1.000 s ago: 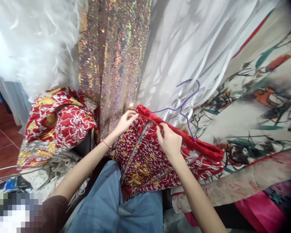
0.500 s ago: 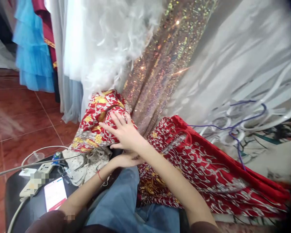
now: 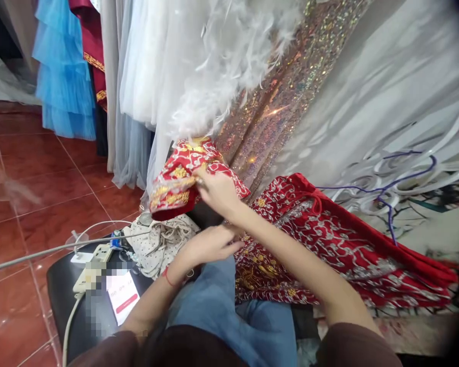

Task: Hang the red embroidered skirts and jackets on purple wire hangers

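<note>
My right hand [image 3: 216,191] reaches across to the left and grips a folded red garment with gold and silver embroidery [image 3: 176,181], lifting its edge. My left hand [image 3: 210,244] lies below it with fingers stretched out, resting near the edge of a second red embroidered garment [image 3: 329,239] that lies spread over my lap and to the right. A purple wire hanger [image 3: 390,191] sticks out from that second garment's top.
A dark stool [image 3: 67,285] at lower left carries a phone [image 3: 123,302], a power strip [image 3: 92,265] with cables and a white dotted cloth [image 3: 160,242]. Hanging gowns stand behind: blue tulle [image 3: 63,71], white feathered [image 3: 199,66], sequinned [image 3: 286,97], grey sheer [image 3: 386,81]. Red tile floor lies left.
Both hands left the collar of the garment on my lap. My right hand crossed left and took hold of the folded red garment, which now is lifted; my view swung left.
</note>
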A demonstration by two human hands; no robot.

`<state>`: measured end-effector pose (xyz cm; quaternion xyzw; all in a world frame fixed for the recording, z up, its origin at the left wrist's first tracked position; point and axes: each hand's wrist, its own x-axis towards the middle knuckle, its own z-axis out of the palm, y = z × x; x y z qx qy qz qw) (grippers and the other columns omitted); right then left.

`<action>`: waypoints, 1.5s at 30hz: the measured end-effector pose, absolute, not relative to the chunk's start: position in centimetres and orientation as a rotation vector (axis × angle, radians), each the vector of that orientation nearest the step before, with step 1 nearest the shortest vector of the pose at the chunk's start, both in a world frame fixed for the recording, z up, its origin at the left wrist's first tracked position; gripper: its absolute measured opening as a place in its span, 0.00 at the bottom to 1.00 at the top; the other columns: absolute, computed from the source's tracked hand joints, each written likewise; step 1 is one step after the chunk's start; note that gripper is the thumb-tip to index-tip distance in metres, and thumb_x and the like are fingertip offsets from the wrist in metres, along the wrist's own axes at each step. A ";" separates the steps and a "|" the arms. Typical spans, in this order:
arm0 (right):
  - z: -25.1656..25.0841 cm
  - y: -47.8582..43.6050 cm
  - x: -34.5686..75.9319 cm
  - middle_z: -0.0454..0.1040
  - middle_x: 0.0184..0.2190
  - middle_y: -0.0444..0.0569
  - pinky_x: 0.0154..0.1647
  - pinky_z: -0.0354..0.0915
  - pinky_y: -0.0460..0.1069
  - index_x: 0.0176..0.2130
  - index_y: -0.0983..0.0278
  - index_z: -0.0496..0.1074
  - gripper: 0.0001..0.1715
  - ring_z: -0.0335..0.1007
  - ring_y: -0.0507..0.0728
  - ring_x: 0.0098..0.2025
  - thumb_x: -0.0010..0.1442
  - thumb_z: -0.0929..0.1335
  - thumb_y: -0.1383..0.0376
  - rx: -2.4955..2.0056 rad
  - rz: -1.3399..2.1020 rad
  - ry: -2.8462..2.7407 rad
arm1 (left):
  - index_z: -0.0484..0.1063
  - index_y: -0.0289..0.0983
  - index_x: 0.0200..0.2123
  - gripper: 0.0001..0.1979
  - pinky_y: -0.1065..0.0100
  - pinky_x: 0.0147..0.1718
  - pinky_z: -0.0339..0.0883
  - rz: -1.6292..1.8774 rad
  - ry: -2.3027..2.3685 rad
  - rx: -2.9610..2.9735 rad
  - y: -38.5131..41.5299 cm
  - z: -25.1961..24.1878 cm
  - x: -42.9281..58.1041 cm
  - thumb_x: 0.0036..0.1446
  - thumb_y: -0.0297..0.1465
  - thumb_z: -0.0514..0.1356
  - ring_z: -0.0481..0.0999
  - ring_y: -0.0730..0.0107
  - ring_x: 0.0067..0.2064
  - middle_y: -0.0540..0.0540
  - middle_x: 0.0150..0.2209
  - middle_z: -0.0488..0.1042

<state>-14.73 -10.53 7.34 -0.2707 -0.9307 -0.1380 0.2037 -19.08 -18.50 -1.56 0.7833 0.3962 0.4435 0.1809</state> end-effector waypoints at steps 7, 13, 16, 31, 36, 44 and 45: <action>16.0 -8.3 -7.6 0.70 0.29 0.43 0.36 0.61 0.48 0.34 0.63 0.70 0.12 0.62 0.52 0.32 0.62 0.64 0.57 -0.691 0.085 -2.108 | 0.61 0.45 0.58 0.33 0.54 0.56 0.69 2.375 1.297 1.940 -23.1 4.6 -23.1 0.51 0.39 0.70 0.71 0.57 0.57 0.43 0.55 0.71; 16.9 -5.9 -2.5 0.72 0.32 0.47 0.44 0.66 0.54 0.36 0.61 0.72 0.20 0.65 0.56 0.35 0.64 0.63 0.48 -0.742 -0.078 -1.873 | 0.52 0.37 0.64 0.44 0.48 0.65 0.53 2.285 1.629 1.907 -15.5 8.6 -20.9 0.52 0.52 0.65 0.59 0.47 0.66 0.32 0.63 0.61; 15.4 -5.6 -0.9 0.69 0.30 0.45 0.41 0.65 0.53 0.36 0.62 0.71 0.22 0.64 0.55 0.33 0.65 0.62 0.48 -0.761 -0.137 -1.854 | 0.54 0.35 0.63 0.48 0.49 0.62 0.56 2.184 1.424 1.939 -9.9 10.8 -18.6 0.47 0.55 0.67 0.61 0.45 0.65 0.30 0.62 0.62; 9.4 2.4 9.8 0.73 0.51 0.62 0.51 0.61 0.57 0.56 0.69 0.66 0.25 0.69 0.64 0.51 0.66 0.57 0.59 -1.198 -0.489 -2.084 | 0.77 0.36 0.31 0.16 0.68 0.33 0.59 1.561 1.592 2.135 10.0 13.2 -9.7 0.55 0.45 0.64 0.72 0.65 0.33 0.44 0.32 0.78; 6.7 2.9 10.8 0.77 0.38 0.65 0.45 0.57 0.58 0.57 0.79 0.65 0.30 0.71 0.66 0.40 0.66 0.60 0.57 -1.455 -0.886 -2.117 | 0.77 0.37 0.41 0.17 0.65 0.39 0.64 1.311 1.897 2.224 13.7 12.4 -8.9 0.62 0.43 0.57 0.77 0.56 0.42 0.38 0.40 0.80; 6.0 -2.4 12.8 0.77 0.27 0.44 0.39 0.56 0.51 0.35 0.65 0.71 0.07 0.66 0.51 0.28 0.64 0.66 0.64 -0.840 -0.680 -2.073 | 0.76 0.36 0.47 0.19 0.64 0.44 0.68 1.168 2.037 2.266 13.8 10.1 -9.9 0.66 0.41 0.52 0.79 0.55 0.45 0.36 0.43 0.80; 6.2 -3.1 13.0 0.76 0.25 0.42 0.38 0.56 0.50 0.33 0.64 0.71 0.07 0.64 0.50 0.26 0.63 0.67 0.65 -0.797 -0.647 -2.074 | 0.76 0.36 0.47 0.18 0.63 0.45 0.68 1.159 2.069 2.247 14.0 10.2 -10.0 0.65 0.41 0.53 0.79 0.55 0.46 0.36 0.43 0.79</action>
